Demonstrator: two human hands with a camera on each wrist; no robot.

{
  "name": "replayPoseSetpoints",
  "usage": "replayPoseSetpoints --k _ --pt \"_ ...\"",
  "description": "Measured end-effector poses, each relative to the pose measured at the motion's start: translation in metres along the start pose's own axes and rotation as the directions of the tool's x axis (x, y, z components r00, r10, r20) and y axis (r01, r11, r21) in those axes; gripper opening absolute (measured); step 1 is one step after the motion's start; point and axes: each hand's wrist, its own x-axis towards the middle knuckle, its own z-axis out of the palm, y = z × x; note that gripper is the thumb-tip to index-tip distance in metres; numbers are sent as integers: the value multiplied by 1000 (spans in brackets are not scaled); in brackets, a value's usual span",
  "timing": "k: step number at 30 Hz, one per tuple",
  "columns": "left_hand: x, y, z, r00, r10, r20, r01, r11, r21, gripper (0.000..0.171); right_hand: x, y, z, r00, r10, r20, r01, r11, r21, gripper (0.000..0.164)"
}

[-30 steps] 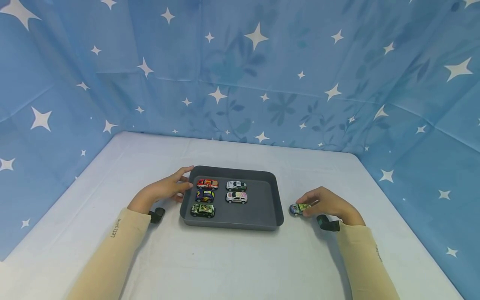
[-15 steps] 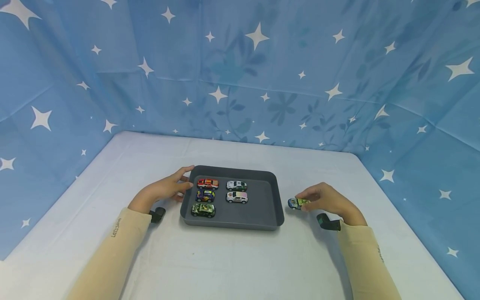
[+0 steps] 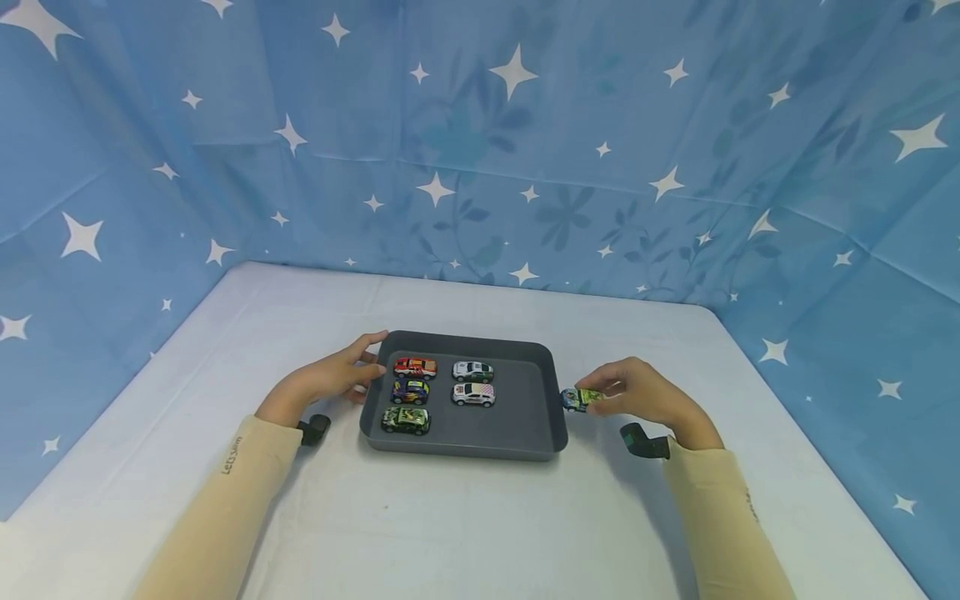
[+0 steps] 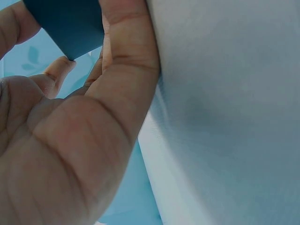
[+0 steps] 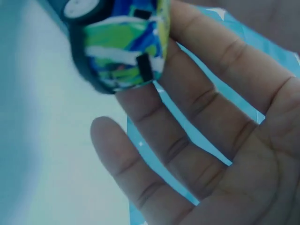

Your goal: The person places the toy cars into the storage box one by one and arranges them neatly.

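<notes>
My right hand (image 3: 647, 396) pinches a green, yellow and blue toy car (image 3: 576, 400) between thumb and fingers, beside the right wall of the grey tray (image 3: 517, 417). The right wrist view shows the patterned car body (image 5: 122, 51) and a white wheel; the lower fingers stay off it. My left hand (image 3: 328, 375) holds the tray's left edge, its thumb at the rim and a finger at the far left corner. In the left wrist view, a dark tray corner (image 4: 75, 28) shows between thumb and fingers. How tightly it grips is hidden.
Inside the tray, a red car (image 3: 415, 368), a purple car (image 3: 410, 392) and a green camouflage car (image 3: 406, 421) line the left side. Two white cars stand mid-tray, one with pink (image 3: 473, 394). A white-covered table (image 3: 465, 525) meets a blue star-patterned cloth (image 3: 480, 167).
My right hand has lifted the toy car slightly and carried it left, right up to the tray's right wall. The left hand and tray look unmoved.
</notes>
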Motion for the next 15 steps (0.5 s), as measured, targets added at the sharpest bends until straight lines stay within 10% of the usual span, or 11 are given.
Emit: replayPoseSetpoints --k 15 --pt "-3 2 -1 1000 4 -3 -4 1000 16 76 17 -15 18 995 -95 -15 94 995 -31 29"
